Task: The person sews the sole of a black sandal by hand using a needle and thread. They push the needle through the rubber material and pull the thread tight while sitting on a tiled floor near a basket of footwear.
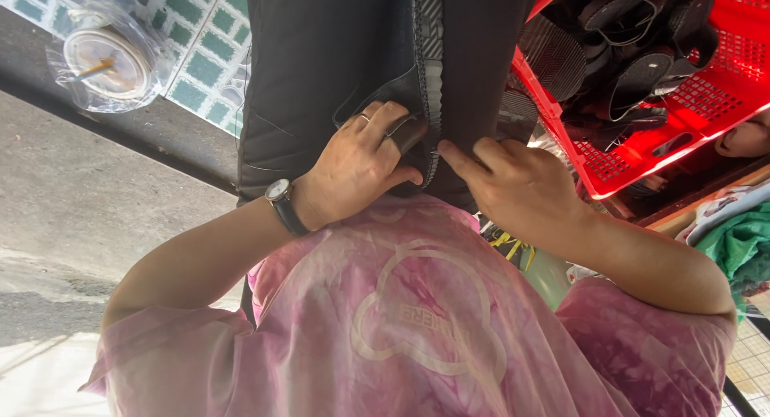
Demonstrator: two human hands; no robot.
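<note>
A large black fabric piece (321, 72) with a ribbed seam strip (429, 32) down its middle rests against my chest, above my pink shirt. My left hand (357, 164), with a wristwatch and a ring, pinches a fold of the black material just left of the seam. My right hand (513, 184) has its fingers curled and its fingertips pressed on the seam's lower end from the right. The two hands almost touch at the seam. The lower edge of the fabric is hidden behind my hands.
A red plastic crate (690, 112) holding several black sole-like pieces stands at the upper right. A lidded drink cup with a straw in a clear bag (104, 60) sits on a green-tiled surface at the upper left. Green cloth (742, 244) lies at the right edge. Grey concrete floor is on the left.
</note>
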